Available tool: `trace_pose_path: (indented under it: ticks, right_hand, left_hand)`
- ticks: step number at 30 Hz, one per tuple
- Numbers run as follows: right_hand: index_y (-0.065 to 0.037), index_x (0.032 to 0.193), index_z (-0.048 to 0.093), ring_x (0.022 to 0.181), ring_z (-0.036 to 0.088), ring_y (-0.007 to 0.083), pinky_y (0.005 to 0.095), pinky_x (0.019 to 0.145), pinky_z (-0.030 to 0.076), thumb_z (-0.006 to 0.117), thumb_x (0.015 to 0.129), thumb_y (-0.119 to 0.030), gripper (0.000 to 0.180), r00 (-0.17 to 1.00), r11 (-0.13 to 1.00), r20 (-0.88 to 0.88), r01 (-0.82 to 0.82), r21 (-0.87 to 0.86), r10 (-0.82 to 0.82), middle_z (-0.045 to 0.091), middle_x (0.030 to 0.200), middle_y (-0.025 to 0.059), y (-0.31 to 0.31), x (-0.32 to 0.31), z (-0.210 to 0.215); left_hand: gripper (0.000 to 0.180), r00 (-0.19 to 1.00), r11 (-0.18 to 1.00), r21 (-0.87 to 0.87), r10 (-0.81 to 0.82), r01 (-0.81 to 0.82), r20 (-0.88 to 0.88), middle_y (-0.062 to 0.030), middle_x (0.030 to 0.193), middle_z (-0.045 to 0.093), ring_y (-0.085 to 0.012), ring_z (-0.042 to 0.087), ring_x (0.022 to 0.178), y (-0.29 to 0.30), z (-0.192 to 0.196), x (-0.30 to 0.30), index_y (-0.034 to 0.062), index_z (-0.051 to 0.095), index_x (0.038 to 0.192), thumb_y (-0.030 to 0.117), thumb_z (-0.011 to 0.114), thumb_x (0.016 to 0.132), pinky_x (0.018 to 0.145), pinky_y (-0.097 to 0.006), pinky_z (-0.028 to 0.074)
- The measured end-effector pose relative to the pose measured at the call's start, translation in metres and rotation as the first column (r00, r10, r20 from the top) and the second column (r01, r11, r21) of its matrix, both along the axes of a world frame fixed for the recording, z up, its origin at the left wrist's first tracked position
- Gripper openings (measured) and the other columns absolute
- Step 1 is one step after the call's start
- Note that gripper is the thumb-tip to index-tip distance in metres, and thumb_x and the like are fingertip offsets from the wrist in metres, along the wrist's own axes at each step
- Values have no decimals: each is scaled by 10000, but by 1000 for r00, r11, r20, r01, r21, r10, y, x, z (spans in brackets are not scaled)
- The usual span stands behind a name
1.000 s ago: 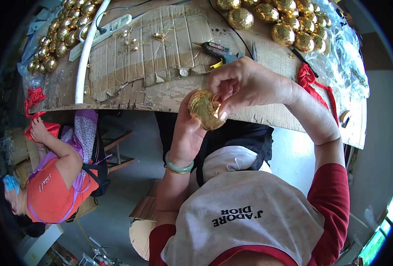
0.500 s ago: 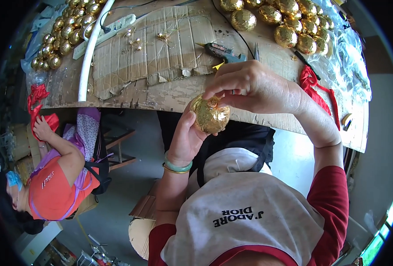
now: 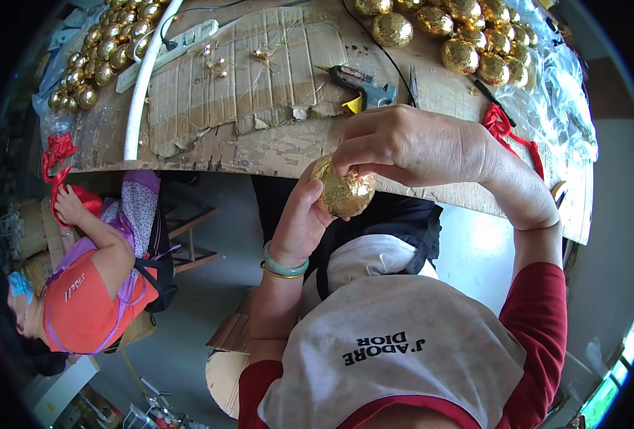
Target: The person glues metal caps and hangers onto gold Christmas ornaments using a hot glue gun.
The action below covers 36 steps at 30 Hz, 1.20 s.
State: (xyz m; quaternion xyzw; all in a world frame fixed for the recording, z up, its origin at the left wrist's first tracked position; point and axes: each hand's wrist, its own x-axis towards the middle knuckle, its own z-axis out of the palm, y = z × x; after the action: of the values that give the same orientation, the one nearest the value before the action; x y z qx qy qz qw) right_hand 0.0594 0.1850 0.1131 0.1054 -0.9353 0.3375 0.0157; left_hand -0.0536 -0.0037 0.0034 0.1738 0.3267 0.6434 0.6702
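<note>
A foil-covered gold ball rests in my left hand, whose fingers and thumb wrap round its left side and underside. From above, my right hand bends over the ball with its fingers closed in a pinch against the upper surface. Whatever lies between those fingertips is hidden. Both hands are just off the front edge of the wooden table. Beyond my right hand lies a glue gun with a yellow trigger, beside a pair of scissors.
Torn cardboard covers the table's middle. Gold balls are heaped at the far right and far left. A white pipe crosses a power strip. Red ribbon lies right. At left, a person handles red cloth.
The ball has shifted slightly right and turned a little in my left hand. My right hand has lowered, its fingers now closer against the ball's top.
</note>
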Motion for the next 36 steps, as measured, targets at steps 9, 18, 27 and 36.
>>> trace_pose_path:
  ticks: [9, 18, 27, 36]
  right_hand:
    - [-44, 1016, 656, 895, 652, 261, 349, 737, 554, 666, 822, -27, 194, 999, 1000, -42, 2, -5, -2, 617, 924, 93, 2, 0, -4]
    - [-64, 1063, 665, 820, 665, 205, 323, 691, 560, 747, 794, -114, 285, 985, 970, -62, 148, -191, -163, 642, 926, 85, 0, 5, -4]
    - [-78, 975, 672, 715, 656, 125, 270, 593, 523, 795, 769, -151, 251, 902, 891, -87, 396, -223, -423, 638, 833, 28, -28, 14, -4]
    - [-52, 968, 670, 798, 685, 147, 267, 617, 567, 776, 767, -74, 228, 900, 907, -165, 369, -202, -403, 645, 897, 66, -34, 16, 0]
  left_hand:
    - [554, 999, 999, -38, 14, -12, 42, -74, 1218, 565, -134, 596, 1046, 1, 3, -1, 49, 371, 1375, 406, 436, 956, 730, -272, 514]
    - [652, 944, 950, 92, 307, -297, -120, -119, 1331, 452, -214, 484, 1221, 8, 10, 5, 18, 314, 1408, 326, 576, 897, 1040, -385, 401]
    - [862, 630, 797, 373, 604, -476, -487, -120, 1358, 356, -229, 414, 1249, 4, 11, 12, 24, 219, 1438, 193, 748, 778, 1062, -388, 364]
    - [878, 566, 752, 427, 659, -501, -495, -120, 1351, 360, -219, 430, 1232, 2, 12, 14, 22, 232, 1426, 227, 769, 762, 1041, -381, 387]
